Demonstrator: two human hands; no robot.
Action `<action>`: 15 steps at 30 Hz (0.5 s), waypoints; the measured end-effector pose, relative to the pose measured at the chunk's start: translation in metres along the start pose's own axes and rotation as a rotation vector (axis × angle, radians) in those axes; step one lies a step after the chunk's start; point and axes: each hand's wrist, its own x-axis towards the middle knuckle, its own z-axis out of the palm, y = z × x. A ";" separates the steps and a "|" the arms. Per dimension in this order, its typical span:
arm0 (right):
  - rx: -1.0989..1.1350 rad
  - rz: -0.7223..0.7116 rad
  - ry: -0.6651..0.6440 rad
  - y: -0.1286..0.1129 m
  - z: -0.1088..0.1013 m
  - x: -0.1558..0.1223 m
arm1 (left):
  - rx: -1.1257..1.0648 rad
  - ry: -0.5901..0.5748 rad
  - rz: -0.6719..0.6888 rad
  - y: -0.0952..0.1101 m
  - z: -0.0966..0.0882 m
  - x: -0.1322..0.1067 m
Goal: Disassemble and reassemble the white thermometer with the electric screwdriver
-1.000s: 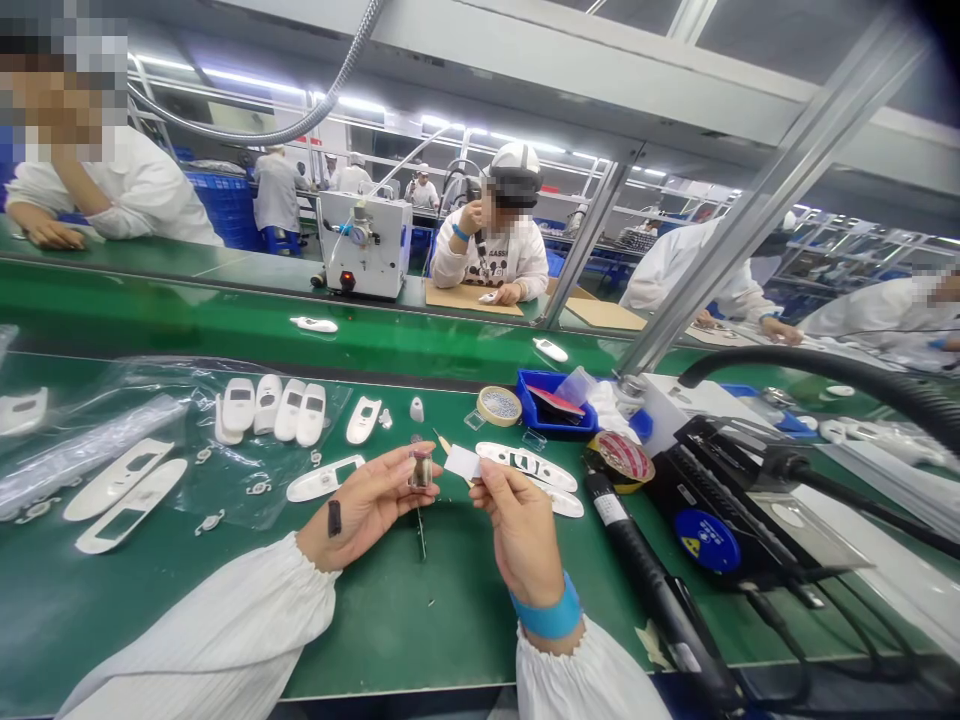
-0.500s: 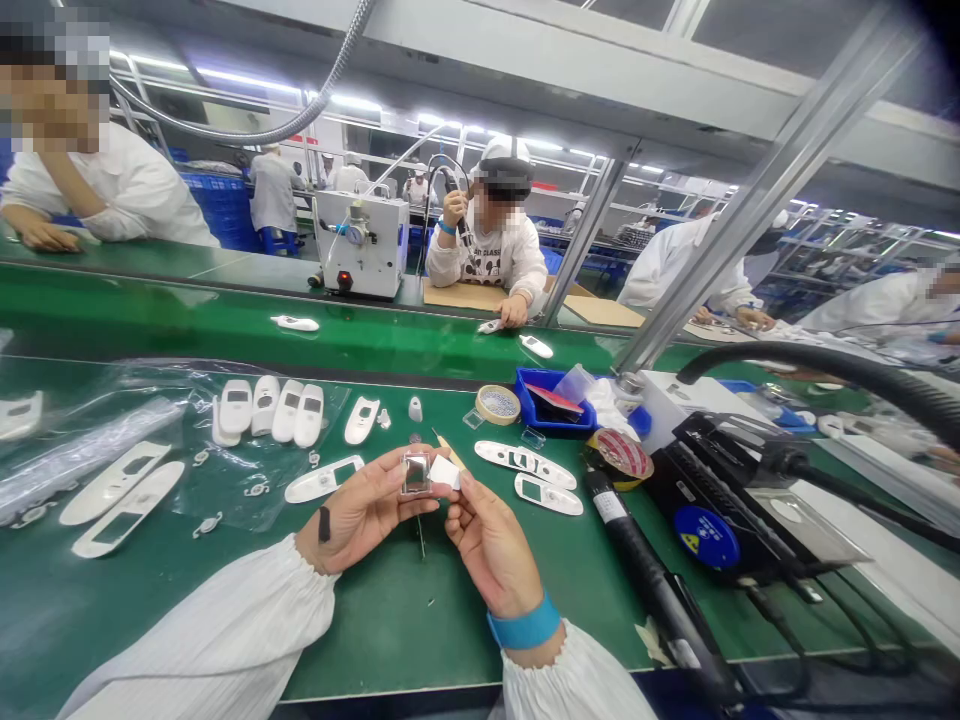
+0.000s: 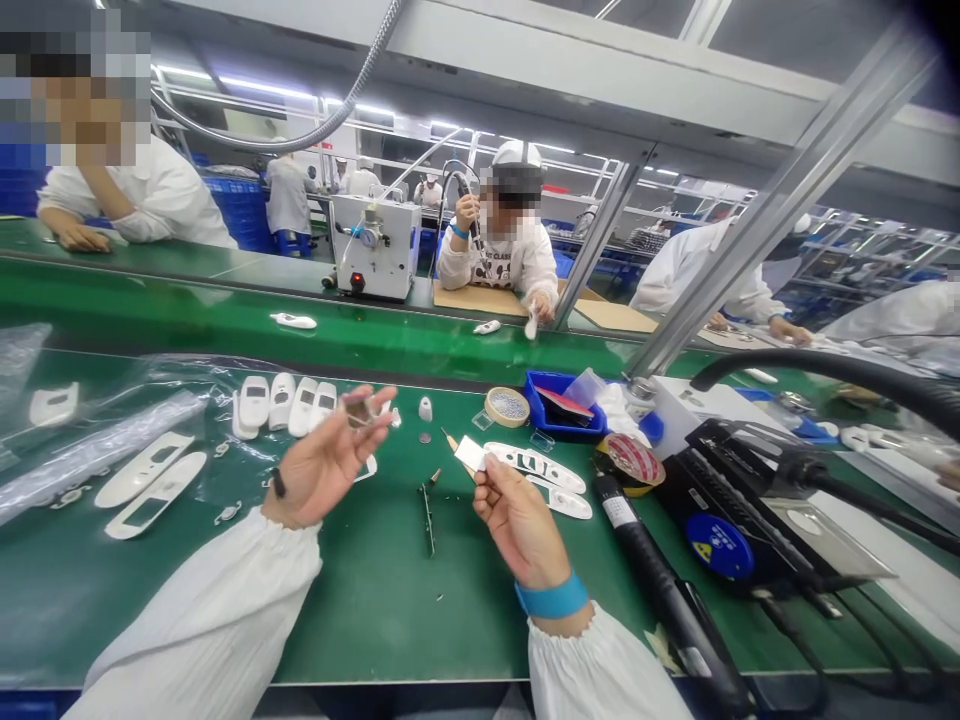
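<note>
My left hand (image 3: 319,468) is raised over the left-middle of the bench, pinching a small clear square frame (image 3: 361,408) with a dark centre between thumb and fingers. Between the thumb and forefinger of my right hand (image 3: 525,515) is a small white square piece (image 3: 470,456). A narrow dark circuit board strip (image 3: 428,520) lies on the green bench between the two hands. Just beyond my right hand are white plastic shells (image 3: 559,470). A pointed wooden stick lies partly behind the white square.
Several white casings (image 3: 255,402) stand on plastic film at left, with two long shells (image 3: 154,497) nearer. Behind my right hand are a blue bin (image 3: 534,398) and tape roll (image 3: 634,462). A black-handled tool (image 3: 649,570) and black device (image 3: 739,490) occupy the right. Co-workers sit across the conveyor.
My hands have moved apart: the left went left and up with the clear frame, the right moved slightly right with the white square. The circuit board strip is now uncovered.
</note>
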 end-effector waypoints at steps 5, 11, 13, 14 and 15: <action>-0.391 -0.071 -0.133 -0.008 0.013 0.009 | -0.097 0.136 0.151 0.023 -0.012 0.003; -0.871 -0.177 -0.400 0.017 0.063 0.035 | -0.137 0.164 0.178 0.024 -0.019 0.001; -0.934 -0.167 -0.414 0.028 0.075 0.047 | -0.147 0.176 0.166 0.023 -0.022 0.002; -0.955 -0.155 -0.421 0.032 0.079 0.052 | -0.151 0.180 0.160 0.022 -0.023 0.002; -0.980 -0.143 -0.427 0.037 0.082 0.057 | -0.152 0.181 0.156 0.022 -0.024 0.002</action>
